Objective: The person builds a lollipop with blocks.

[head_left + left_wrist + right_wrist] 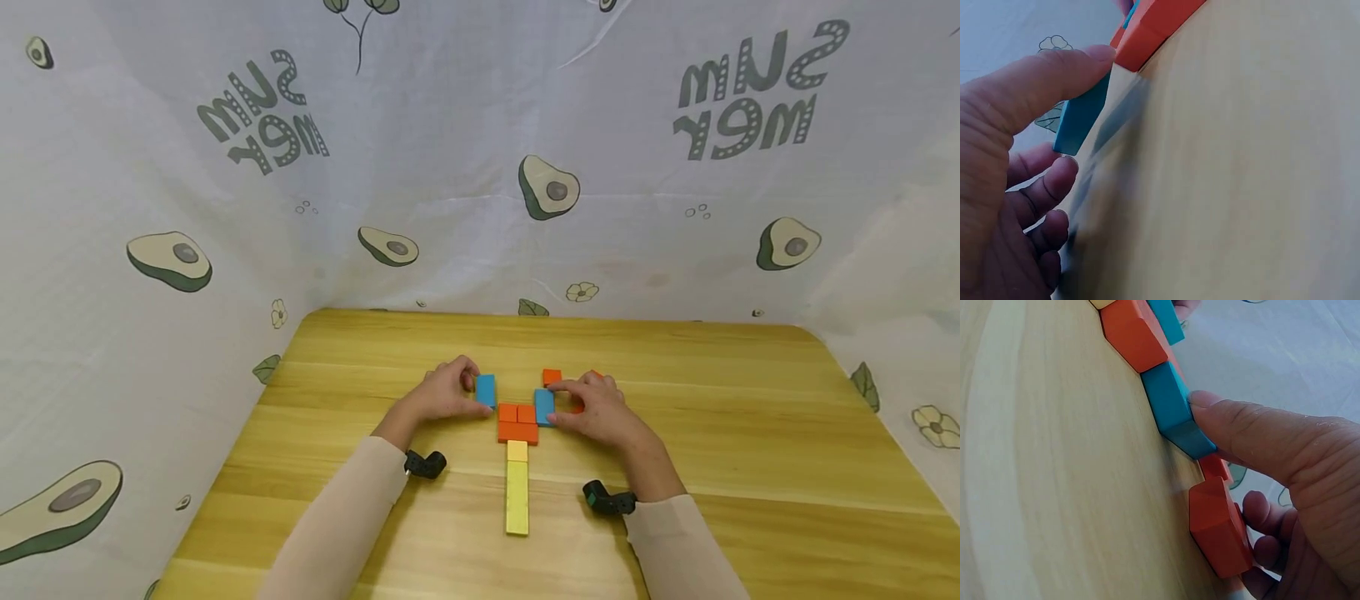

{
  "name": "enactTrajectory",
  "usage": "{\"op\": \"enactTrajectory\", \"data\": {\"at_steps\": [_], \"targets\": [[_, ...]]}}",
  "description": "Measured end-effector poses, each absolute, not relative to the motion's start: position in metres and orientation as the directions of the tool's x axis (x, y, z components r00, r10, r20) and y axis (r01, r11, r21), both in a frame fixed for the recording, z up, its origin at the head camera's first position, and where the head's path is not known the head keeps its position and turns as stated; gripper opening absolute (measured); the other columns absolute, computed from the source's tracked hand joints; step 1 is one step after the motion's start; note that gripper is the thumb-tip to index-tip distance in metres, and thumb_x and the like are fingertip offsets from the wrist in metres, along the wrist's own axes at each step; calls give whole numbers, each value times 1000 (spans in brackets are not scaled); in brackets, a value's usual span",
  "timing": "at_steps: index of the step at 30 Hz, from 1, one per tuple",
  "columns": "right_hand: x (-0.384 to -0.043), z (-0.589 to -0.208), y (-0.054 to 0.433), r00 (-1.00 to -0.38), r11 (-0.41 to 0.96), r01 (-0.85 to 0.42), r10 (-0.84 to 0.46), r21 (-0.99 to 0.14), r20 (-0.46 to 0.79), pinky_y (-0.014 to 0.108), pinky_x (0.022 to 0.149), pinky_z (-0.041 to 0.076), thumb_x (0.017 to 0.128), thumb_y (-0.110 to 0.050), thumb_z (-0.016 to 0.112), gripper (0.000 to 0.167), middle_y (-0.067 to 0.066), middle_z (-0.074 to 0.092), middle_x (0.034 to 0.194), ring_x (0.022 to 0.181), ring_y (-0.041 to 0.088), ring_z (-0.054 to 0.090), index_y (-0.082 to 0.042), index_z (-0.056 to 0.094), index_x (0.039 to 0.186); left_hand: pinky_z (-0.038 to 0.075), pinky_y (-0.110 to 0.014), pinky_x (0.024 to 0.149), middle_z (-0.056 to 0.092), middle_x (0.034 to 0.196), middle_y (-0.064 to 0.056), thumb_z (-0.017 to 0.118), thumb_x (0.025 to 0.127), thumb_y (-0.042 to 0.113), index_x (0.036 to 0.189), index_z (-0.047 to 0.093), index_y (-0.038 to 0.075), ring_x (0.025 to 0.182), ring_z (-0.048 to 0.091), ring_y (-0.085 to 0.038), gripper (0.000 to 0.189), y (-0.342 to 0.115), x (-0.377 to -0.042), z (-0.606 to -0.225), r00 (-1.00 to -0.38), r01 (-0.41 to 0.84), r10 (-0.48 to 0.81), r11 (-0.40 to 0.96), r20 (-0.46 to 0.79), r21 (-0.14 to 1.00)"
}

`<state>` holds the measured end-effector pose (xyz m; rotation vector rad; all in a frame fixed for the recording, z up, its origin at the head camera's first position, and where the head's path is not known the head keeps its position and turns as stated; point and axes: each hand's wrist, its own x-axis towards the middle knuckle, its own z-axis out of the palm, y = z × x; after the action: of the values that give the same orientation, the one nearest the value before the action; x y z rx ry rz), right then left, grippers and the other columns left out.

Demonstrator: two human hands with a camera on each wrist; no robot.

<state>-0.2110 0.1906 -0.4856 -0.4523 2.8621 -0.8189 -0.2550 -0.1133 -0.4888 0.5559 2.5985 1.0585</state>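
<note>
My left hand (442, 393) pinches a blue block (486, 390) between thumb and fingers; in the left wrist view this blue block (1085, 115) is tilted and off the table, its shadow below. With thumb and fingertips, my right hand (603, 410) grips a second blue block (544, 407). In the right wrist view that block (1169, 403) stands on the table against an orange block (1135, 334). Two small orange blocks sit above a wider orange block (517, 432). Below it, a small yellow block (517, 451) meets a long yellow block (517, 500).
One orange block (552, 377) lies beyond the right blue block. Another orange block (1219, 531) stands beside my right hand's lower fingers. The wooden table (720, 442) ends at a printed cloth (465, 192) at the back and sides.
</note>
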Motion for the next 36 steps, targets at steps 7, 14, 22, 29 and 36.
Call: {"op": "enactTrajectory", "data": {"at_steps": [7, 14, 22, 29, 36], "targets": [[-210, -484, 190, -948, 808, -249, -317, -534, -37, 39, 79, 28, 87, -43, 79, 54, 7, 51, 98, 94, 27, 39, -20, 66, 134, 28, -45, 100, 58, 104, 4, 84, 83, 43, 129, 58, 14, 95, 44, -17, 61, -115, -241, -497, -890, 285, 453, 636, -48, 717], [-211, -485, 190, -947, 810, -251, -319, -530, -39, 38, 79, 28, 88, -43, 79, 53, 6, 50, 97, 94, 26, 39, -20, 66, 134, 26, -39, 92, 60, 102, 5, 77, 92, 35, 131, 65, 17, 92, 43, -15, 45, -117, -233, -506, -896, 328, 442, 615, 31, 717], [-211, -486, 190, -949, 807, -244, -312, -537, -38, 39, 79, 28, 87, -43, 79, 53, 6, 50, 97, 94, 26, 39, -21, 66, 133, 25, -38, 92, 61, 101, 7, 79, 90, 36, 131, 67, 19, 93, 43, -14, 46, -114, -230, -506, -905, 338, 421, 625, 61, 704], [-211, -484, 190, -949, 808, -244, -313, -537, -40, 40, 80, 29, 88, -43, 79, 53, 6, 51, 98, 95, 26, 39, -20, 66, 134, 27, -39, 94, 63, 101, 6, 80, 89, 35, 130, 69, 19, 95, 45, -14, 45, -114, -229, -507, -904, 350, 420, 625, 78, 697], [-209, -484, 190, -948, 804, -251, -315, -539, -29, 39, 79, 29, 88, -43, 79, 52, 7, 51, 98, 94, 26, 39, -20, 66, 133, 27, -40, 94, 63, 100, 9, 79, 89, 38, 130, 69, 21, 96, 45, -14, 45, -113, -229, -510, -902, 363, 422, 628, 92, 688]]}}
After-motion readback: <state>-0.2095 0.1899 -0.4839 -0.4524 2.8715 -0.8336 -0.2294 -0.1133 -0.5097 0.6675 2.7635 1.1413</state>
